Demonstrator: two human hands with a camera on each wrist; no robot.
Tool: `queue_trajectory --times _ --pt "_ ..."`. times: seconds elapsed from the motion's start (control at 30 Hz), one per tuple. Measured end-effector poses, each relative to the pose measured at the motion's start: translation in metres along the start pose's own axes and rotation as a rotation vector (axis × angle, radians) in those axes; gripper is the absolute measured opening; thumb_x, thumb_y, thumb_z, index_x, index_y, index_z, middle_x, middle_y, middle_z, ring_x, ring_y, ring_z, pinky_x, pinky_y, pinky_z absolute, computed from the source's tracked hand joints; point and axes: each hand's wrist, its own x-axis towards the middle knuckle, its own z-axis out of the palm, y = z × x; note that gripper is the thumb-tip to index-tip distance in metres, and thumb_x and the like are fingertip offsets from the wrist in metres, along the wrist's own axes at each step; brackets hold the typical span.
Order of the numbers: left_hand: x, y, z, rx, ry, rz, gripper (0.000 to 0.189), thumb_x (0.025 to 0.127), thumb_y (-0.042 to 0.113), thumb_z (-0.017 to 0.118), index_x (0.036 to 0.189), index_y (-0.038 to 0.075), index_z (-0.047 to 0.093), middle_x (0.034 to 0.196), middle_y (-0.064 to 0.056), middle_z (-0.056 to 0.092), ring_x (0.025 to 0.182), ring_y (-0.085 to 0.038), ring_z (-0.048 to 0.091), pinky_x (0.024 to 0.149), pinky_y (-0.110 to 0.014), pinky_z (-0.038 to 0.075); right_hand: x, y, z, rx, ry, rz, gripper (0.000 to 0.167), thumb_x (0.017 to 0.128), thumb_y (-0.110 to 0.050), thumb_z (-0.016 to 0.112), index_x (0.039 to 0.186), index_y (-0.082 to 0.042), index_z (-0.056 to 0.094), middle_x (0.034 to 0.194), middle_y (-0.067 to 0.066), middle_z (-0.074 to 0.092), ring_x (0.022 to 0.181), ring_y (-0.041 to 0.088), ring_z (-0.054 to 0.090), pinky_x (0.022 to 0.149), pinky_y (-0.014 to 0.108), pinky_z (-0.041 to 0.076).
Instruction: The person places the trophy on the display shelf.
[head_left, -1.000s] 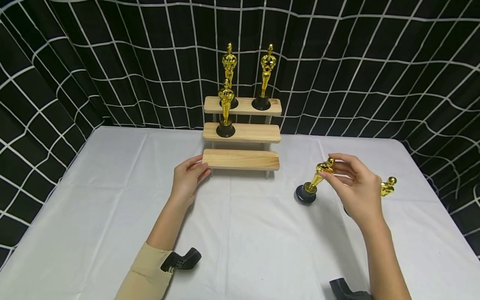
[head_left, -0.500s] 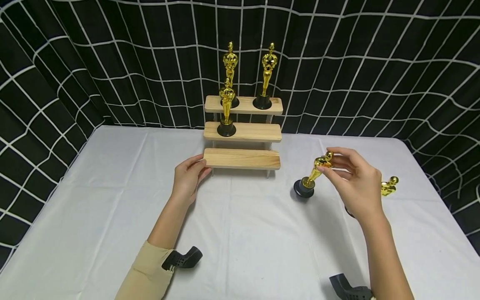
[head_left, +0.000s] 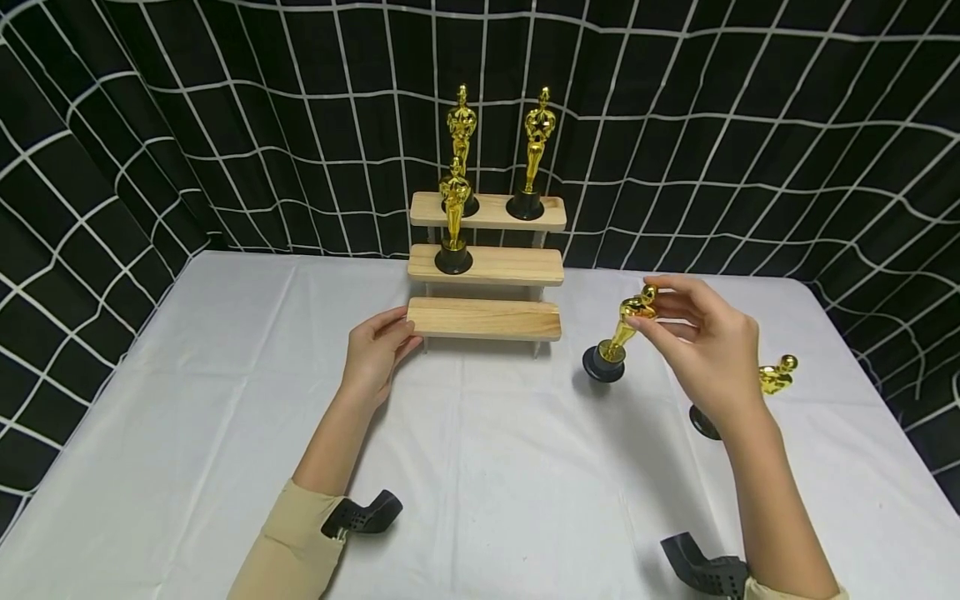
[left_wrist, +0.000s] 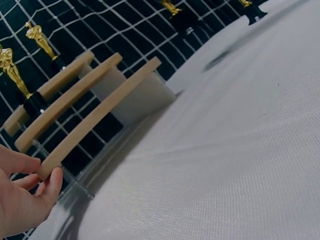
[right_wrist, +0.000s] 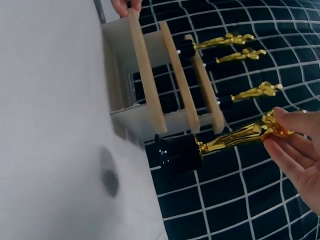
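My right hand (head_left: 708, 346) pinches a gold trophy figurine (right_wrist: 240, 137) by its upper body. Its black round base (head_left: 603, 362) hangs tilted above the tablecloth, and in the right wrist view a shadow lies apart from it. My left hand (head_left: 377, 350) grips the left end of the lowest shelf (head_left: 483, 319) of a three-step wooden display stand, thumb on top and fingers below. Two gold figurines stand upright on the top shelf (head_left: 487, 210), one at the left and one figurine (head_left: 536, 150) at the right. Another figurine (head_left: 453, 212) stands on the left of the middle shelf (head_left: 517, 265).
Another gold figurine (head_left: 776, 375) lies on the white tablecloth (head_left: 525, 483) to the right, partly hidden behind my right wrist. A black cloth with a white grid (head_left: 300, 125) hangs behind and beside the table. Each wrist bears a black camera mount (head_left: 363, 512).
My right hand has carried its figurine slightly left and away from me, up toward the stand's height. More of the lying figurine's base shows now. The left hand stays on the shelf.
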Motion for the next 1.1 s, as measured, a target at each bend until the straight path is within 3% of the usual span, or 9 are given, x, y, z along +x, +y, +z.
queue_trajectory --times 0.4,0.83,1.1 --pt "0.002 0.001 0.002 0.051 0.021 0.034 0.041 0.104 -0.007 0.058 0.145 -0.011 0.054 0.128 -0.02 0.054 0.1 -0.017 0.065 0.094 -0.018 0.064 0.017 -0.012 -0.002 -0.017 -0.021 -0.03 0.045 0.084 0.009 0.085 0.125 0.007 0.068 0.117 0.023 0.074 0.095 -0.019 0.061 0.08 -0.002 0.055" --pt "0.002 0.002 0.002 0.052 0.024 0.032 0.041 0.104 -0.006 0.058 0.145 -0.01 0.055 0.132 -0.023 0.055 0.109 -0.023 0.066 0.096 -0.02 0.064 0.037 -0.025 -0.002 -0.017 -0.047 -0.033 0.045 0.085 0.007 0.085 0.127 0.005 0.068 0.118 0.021 0.075 0.095 -0.017 0.062 0.079 -0.001 0.056" --pt "0.003 0.001 0.001 0.05 0.028 0.031 0.041 0.104 -0.006 0.059 0.145 -0.01 0.055 0.133 -0.024 0.055 0.107 -0.021 0.066 0.095 -0.019 0.064 0.049 -0.033 0.0 -0.003 -0.068 -0.049 0.044 0.086 0.006 0.084 0.128 0.003 0.069 0.115 0.022 0.076 0.092 -0.016 0.063 0.081 -0.001 0.056"
